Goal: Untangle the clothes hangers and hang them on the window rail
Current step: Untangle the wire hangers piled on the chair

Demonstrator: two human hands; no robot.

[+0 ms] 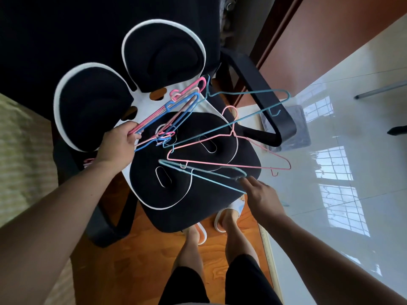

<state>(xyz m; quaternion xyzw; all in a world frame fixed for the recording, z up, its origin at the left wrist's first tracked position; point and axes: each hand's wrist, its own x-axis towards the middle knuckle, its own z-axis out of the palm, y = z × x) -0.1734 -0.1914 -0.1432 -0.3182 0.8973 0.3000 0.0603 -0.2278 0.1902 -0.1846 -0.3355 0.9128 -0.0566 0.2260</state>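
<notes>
Thin wire hangers (167,119), light, springy and snag-prone, bunched in the left hand's (120,140) grip, right hand (261,192) pinching a teal hanger (204,173) by its hook.

Black office chair (220,194) with white-trimmed black cushions (163,56) on orange wood floor (220,249), glossy white tiles (352,216) at right reflecting barred windows, reddish-brown wall (330,29) behind.

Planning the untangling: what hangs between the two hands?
In the head view, a pink hanger and teal hangers between left hand and right hand.
</notes>
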